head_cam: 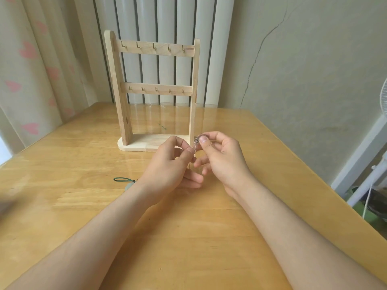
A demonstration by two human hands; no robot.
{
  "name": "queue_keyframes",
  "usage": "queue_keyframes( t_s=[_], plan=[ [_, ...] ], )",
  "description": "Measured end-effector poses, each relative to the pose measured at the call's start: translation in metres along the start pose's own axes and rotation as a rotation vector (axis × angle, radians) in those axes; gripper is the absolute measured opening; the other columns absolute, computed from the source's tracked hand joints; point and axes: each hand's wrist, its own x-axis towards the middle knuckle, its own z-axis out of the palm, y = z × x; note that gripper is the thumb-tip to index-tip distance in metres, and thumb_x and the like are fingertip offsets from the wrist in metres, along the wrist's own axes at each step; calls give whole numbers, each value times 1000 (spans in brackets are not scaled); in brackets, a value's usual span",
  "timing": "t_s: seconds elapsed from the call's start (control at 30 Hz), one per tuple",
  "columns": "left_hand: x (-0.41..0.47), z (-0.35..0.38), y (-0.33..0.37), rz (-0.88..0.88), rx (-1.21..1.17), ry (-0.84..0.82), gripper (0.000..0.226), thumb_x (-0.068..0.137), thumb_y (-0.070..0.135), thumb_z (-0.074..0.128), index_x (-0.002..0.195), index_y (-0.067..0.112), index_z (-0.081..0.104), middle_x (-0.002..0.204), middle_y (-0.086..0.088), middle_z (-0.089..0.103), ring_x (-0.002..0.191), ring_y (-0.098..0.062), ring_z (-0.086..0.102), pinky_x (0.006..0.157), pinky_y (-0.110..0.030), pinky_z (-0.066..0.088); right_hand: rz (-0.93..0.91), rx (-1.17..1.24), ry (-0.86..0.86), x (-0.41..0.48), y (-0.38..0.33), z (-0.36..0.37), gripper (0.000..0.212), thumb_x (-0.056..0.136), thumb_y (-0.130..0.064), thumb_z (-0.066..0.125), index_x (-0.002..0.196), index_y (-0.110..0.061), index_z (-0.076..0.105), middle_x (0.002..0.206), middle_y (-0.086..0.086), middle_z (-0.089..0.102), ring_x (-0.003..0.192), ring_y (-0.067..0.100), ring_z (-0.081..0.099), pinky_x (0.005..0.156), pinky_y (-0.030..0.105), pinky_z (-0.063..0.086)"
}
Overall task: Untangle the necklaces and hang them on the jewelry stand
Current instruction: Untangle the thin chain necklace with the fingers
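Pinching a thin chain (195, 145) between my left hand (174, 164) and right hand (223, 159), I judge it early: the stand (120, 91) holds nothing, and a green cord necklace (124, 180) lies on the surface (62, 155).

Pinches a thin silver necklace (195, 145) between left hand (169, 166) and right hand (224, 162), over the table (62, 185), near the jewelry stand (163, 89); green-corded necklace (123, 180) beside left wrist.

Glossy yellow-wood table (73, 147) is backed by white ribbed radiator (167, 21), flanked by cream curtain w/ pink hearts (31, 70), L, & cracked beige wall (314, 70), R.
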Motion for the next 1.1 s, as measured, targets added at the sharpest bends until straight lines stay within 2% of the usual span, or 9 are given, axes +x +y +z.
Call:
queue_keyframes(
  t_s=[0.2,0.4,0.53,0.67,0.8,0.9,0.97,1.07,1.1],
  plan=[
    [-1,1,-1,15,1,-42,20,112,22,53,115,3,50,106,-15,70,78,-40,80,72,-56,67,32,27,34,0,-1,-2,11,109,-17,58,114,-9,64,90,7,77,46,15,62,40,25,44],
    [2,1,-4,73,132,-34,9,113,12,48,115,3,50,105,-17,68,71,-35,79,70,-50,68,70,30,53,1,3,-1,12,110,-17,56,115,-9,64,84,4,70,43,13,53,41,24,40],
    [0,2,-3,84,197,-23,6,111,10,49,113,4,51,108,-19,67,66,-37,78,63,-47,66,107,19,-1,-1,1,2,13,113,-20,50,117,-10,58,83,3,62,41,13,47,40,24,37],
    [-3,4,0,106,202,14,6,110,13,52,109,7,52,106,-12,67,56,-30,74,47,-32,56,65,-90,-65,0,-3,4,9,114,-22,46,112,-18,55,78,1,53,43,13,41,39,25,39],
    [-4,6,1,142,160,27,6,110,16,53,106,12,54,91,-3,68,46,-8,59,49,-42,61,11,-85,-34,0,-3,5,10,113,-19,49,112,-16,58,65,-5,58,49,14,52,44,30,50],
    [-1,3,-1,139,134,57,7,111,23,54,106,18,55,89,-6,67,45,-8,54,52,-51,63,-43,-61,42,2,-1,1,10,110,-19,57,111,-12,63,68,-3,66,63,15,66,56,33,60],
    [2,0,-2,131,125,67,8,112,24,53,107,18,55,96,-7,70,42,-11,51,55,-54,64,-53,-12,59,2,-1,-3,11,107,-18,62,109,-8,66,73,2,68,65,15,69,56,32,60],
    [2,-2,-6,114,193,50,6,112,15,48,113,18,53,108,-4,72,45,-18,61,57,-42,63,-61,14,56,1,-1,-4,8,105,-15,65,104,-7,68,79,7,71,64,16,69,55,29,59],
    [1,-3,-6,107,235,43,14,110,9,47,115,20,54,111,-2,73,49,-21,66,56,-38,61,-69,3,55,1,0,-3,7,105,-13,65,103,-9,69,79,8,72,65,16,69,56,29,59]
  ],
)
